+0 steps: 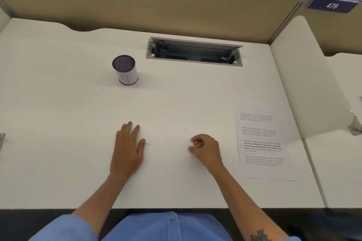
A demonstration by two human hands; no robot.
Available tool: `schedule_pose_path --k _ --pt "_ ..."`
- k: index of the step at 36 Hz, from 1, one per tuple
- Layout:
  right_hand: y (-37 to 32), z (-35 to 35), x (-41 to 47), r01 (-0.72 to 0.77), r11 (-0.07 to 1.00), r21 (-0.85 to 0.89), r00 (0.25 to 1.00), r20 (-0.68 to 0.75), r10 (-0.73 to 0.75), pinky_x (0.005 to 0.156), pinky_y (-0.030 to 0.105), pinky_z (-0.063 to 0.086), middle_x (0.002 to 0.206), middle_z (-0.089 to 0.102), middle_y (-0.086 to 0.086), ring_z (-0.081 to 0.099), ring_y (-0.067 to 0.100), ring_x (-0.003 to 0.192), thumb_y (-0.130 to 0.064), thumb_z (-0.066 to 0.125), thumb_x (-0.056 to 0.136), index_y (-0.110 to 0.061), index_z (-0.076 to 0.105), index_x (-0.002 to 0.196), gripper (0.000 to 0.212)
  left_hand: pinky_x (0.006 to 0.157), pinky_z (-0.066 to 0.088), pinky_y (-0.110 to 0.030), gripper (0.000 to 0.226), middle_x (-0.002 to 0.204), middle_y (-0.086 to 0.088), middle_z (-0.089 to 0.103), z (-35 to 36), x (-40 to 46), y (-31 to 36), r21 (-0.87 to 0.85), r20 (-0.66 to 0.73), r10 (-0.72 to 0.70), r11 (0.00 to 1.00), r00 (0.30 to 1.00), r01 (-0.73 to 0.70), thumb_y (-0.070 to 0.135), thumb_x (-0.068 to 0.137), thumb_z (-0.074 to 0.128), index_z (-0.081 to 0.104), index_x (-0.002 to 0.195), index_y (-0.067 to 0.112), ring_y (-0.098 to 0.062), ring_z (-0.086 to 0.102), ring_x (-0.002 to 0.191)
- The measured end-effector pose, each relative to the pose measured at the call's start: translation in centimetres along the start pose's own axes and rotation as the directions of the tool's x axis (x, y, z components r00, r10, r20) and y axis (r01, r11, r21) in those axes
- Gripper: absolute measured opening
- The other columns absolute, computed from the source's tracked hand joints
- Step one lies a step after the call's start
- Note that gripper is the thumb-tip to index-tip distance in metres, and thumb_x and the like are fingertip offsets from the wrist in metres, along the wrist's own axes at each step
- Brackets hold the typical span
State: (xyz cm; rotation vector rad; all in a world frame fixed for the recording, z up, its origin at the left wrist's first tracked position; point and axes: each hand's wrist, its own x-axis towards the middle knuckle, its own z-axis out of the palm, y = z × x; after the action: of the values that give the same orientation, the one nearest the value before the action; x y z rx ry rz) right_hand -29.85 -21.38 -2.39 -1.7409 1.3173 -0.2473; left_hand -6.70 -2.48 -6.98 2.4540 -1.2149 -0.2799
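Underneath both hands, wide white laminate desk (pixel 58 143). Far ahead, grey recessed cable tray (pixel 194 53), out of the way. Near, to the right of right hand (pixel 205 150), white printed paper sheet (pixel 262 143) lying flat, probably parked within reach. Well ahead of left hand (pixel 127 152), white-wrapped black mesh cup (pixel 126 72), upright. Left flat, fingers straight; right loosely curled, empty.

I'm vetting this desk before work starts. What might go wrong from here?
The printed sheet lies flat beside the right hand; a careless sweep might crease or slide it. The mesh cup stands upright beyond the left hand; a hasty reach could tip it. The cable tray behind is open, so a knocked cup might roll into it.
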Motion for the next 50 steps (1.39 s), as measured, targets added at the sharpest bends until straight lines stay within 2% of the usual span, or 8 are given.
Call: schedule_pose_path --k 4,8,13,20,24,36,45,50 --pt "-0.2 0.3 0.0 0.002 1.000 -0.024 1.000 0.006 -0.002 0.079 0.018 0.055 0.092 0.072 0.000 0.064 0.011 0.075 -0.006 0.089 0.074 -0.016 0.076 0.094 0.027 0.136 0.014 -0.050 0.065 0.174 -0.013 0.029 -0.1 0.0 0.2 0.008 -0.003 -0.002 1.000 1.000 0.002 0.046 0.108 0.033 0.040 0.162 0.010 -0.034 0.021 0.165" --pt "-0.4 0.3 0.4 -0.016 0.999 -0.034 1.000 -0.019 0.015 0.067 0.008 0.050 0.082 0.068 -0.005 0.060 0.004 0.067 -0.006 0.090 0.076 -0.014 0.076 0.089 0.020 0.136 0.014 -0.050 0.064 0.174 -0.013 0.028 -0.2 -0.1 0.2 0.007 -0.004 0.000 1.000 1.000 0.000 0.045 0.108 0.034 0.040 0.162 0.011 -0.033 0.020 0.165" --pt "-1.1 0.5 1.8 -0.042 0.999 -0.025 0.998 -0.044 0.041 0.072 0.022 0.056 0.080 0.074 -0.001 0.063 0.008 0.067 -0.009 0.093 0.072 -0.016 0.077 0.084 0.021 0.136 0.014 -0.051 0.064 0.175 -0.013 0.027 -0.1 0.0 0.1 -0.001 -0.002 -0.001 1.000 1.000 0.001 0.044 0.108 0.035 0.039 0.163 0.012 -0.032 0.018 0.166" --pt "-3.0 1.4 3.6 -0.015 1.000 -0.009 0.996 -0.086 0.014 0.072 0.022 0.055 0.074 0.071 -0.004 0.063 0.008 0.065 -0.006 0.091 0.073 -0.016 0.076 0.082 0.020 0.136 0.013 -0.050 0.064 0.175 -0.013 0.028 -0.1 0.0 0.2 -0.004 -0.006 0.000 1.000 1.000 0.000 0.044 0.108 0.036 0.039 0.163 0.012 -0.032 0.019 0.166" --pt "-3.4 1.5 4.1 0.029 0.999 -0.029 0.994 -0.100 -0.032 0.075 0.027 0.058 0.078 0.072 -0.005 0.063 0.007 0.066 -0.006 0.090 0.074 -0.016 0.076 0.082 0.018 0.136 0.013 -0.050 0.064 0.175 -0.013 0.028 -0.1 0.0 0.2 -0.007 -0.007 -0.003 1.000 1.000 0.003 0.044 0.108 0.036 0.039 0.163 0.011 -0.032 0.019 0.166" --pt "-3.5 1.5 4.7 0.109 0.984 -0.141 0.991 -0.057 -0.118 0.077 0.024 0.054 0.087 0.075 -0.004 0.068 0.012 0.076 -0.006 0.084 0.081 -0.014 0.079 0.084 0.010 0.136 0.014 -0.051 0.065 0.176 -0.012 0.026 -0.1 0.0 0.3 0.012 0.002 -0.003 1.000 1.000 0.003 0.046 0.108 0.033 0.037 0.164 0.012 -0.031 0.017 0.166" --pt "-3.9 1.6 5.3 0.136 0.952 -0.273 0.990 0.014 -0.137 0.061 0.014 0.041 0.080 0.067 -0.008 0.061 0.006 0.065 -0.002 0.075 0.085 -0.013 0.077 0.079 0.012 0.136 0.012 -0.050 0.064 0.177 -0.010 0.023 -0.2 0.0 0.3 0.014 0.006 -0.011 1.000 1.000 0.010 0.045 0.109 0.034 0.036 0.165 0.014 -0.029 0.014 0.167" --pt "-4.0 1.7 5.2 0.202 0.910 -0.363 0.979 0.043 -0.200 0.066 0.023 0.044 0.089 0.072 0.001 0.064 0.016 0.076 0.002 0.066 0.088 -0.007 0.078 0.083 0.016 0.136 0.013 -0.051 0.064 0.177 -0.010 0.024 -0.3 0.0 0.4 0.021 0.007 -0.016 1.000 1.000 0.016 0.046 0.108 0.033 0.036 0.164 0.014 -0.029 0.015 0.167"
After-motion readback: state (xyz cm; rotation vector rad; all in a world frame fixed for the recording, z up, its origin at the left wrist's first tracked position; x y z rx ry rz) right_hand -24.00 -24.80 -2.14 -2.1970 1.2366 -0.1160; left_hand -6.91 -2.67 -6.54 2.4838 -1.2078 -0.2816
